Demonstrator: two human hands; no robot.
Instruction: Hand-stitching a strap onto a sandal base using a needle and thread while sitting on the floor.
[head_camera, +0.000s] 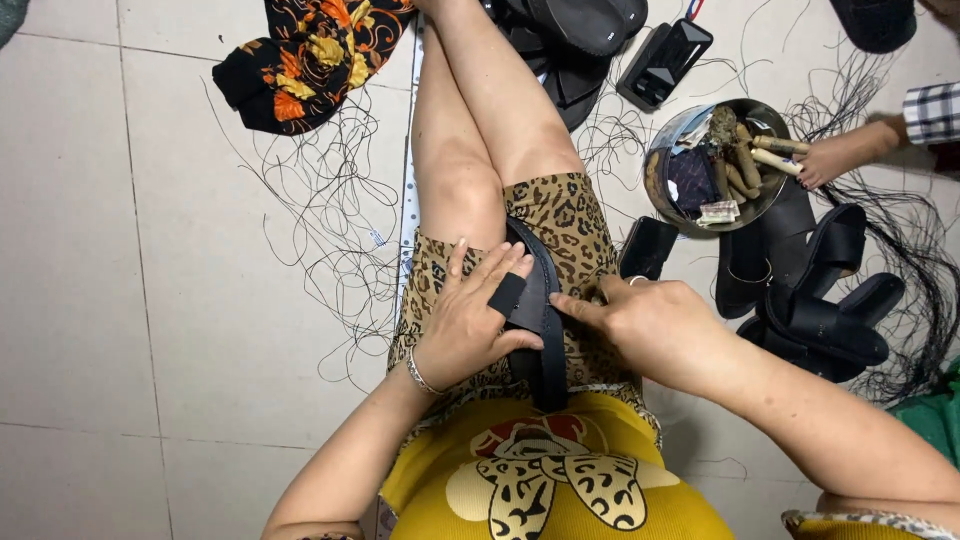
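Note:
A black sandal (545, 330) lies along my lap on leopard-print shorts. My left hand (468, 322) rests on its left side, fingers spread, thumb under the edge, a black guard on the index finger and a bracelet at the wrist. My right hand (645, 318), wearing a ring, presses its fingertips against the sandal's right edge. Whether a needle or thread is pinched there cannot be made out.
A round metal bowl (760, 112) of spools and bits stands to the right, where another person's hand (830, 160) reaches. Black sandals (820, 300) pile beside it. Loose black thread (330, 220) litters the tile floor. A patterned cloth (310, 55) and a black case (665, 60) lie ahead.

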